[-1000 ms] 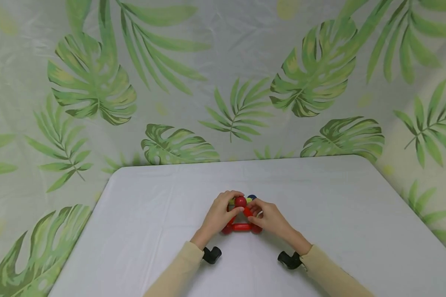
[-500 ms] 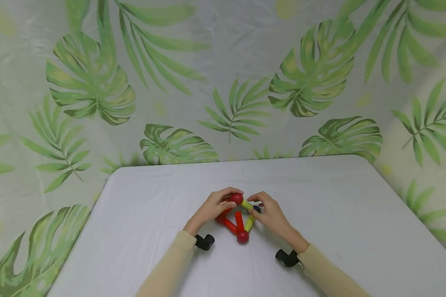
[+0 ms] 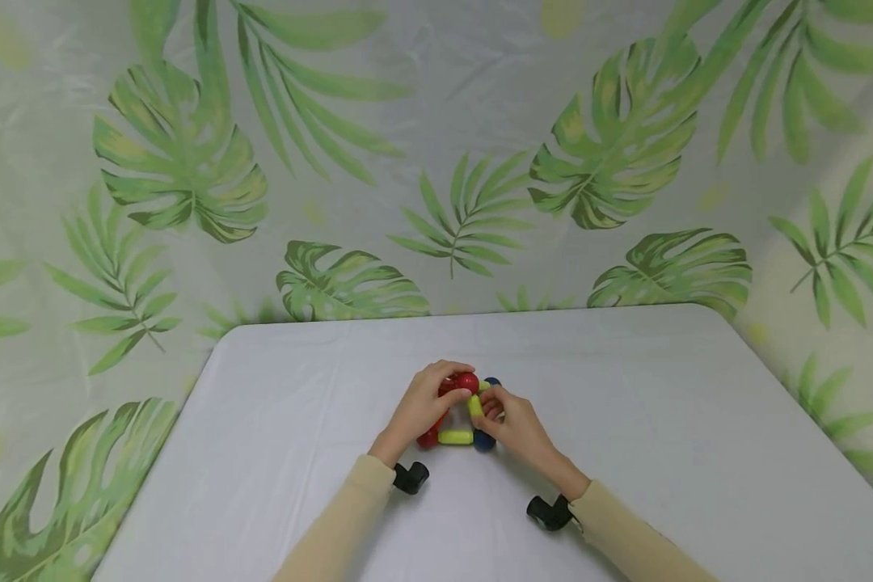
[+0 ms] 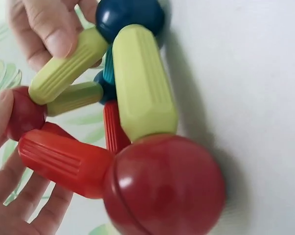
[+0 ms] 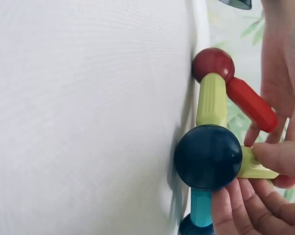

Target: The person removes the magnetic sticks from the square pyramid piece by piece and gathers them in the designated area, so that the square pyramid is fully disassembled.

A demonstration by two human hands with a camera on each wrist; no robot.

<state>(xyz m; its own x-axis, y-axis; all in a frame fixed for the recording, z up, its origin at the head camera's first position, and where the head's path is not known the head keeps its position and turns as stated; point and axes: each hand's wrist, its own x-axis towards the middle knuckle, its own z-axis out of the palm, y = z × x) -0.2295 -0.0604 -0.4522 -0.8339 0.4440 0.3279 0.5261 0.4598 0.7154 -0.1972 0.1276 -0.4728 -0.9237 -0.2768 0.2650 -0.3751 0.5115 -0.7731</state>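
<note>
A pyramid-like frame of magnetic rods and balls stands on the table. My left hand [image 3: 425,400] pinches its top red ball [image 3: 468,382], from which a red rod [image 4: 66,161] slopes to a lower red ball [image 4: 164,186]. My right hand [image 3: 516,424] pinches a sloping yellow-green rod [image 4: 69,66] between thumb and fingers. That rod runs from the top ball to a dark blue ball [image 5: 208,156]. Along the near side a second yellow-green rod [image 3: 456,437] joins the blue and red corners. A teal rod [image 5: 201,208] leads to another blue ball [image 5: 196,226], partly hidden.
The frame stands near the middle of a white-covered table [image 3: 320,388]. Behind the table's far edge hangs a leaf-patterned cloth [image 3: 466,121]. A black wrist camera [image 3: 411,478] sits at the left wrist, and another wrist camera [image 3: 549,512] at the right.
The frame has turned on the table: its near side was a red rod between red balls and is now yellow-green. My right hand has shifted from a red rod to the sloping yellow-green one.
</note>
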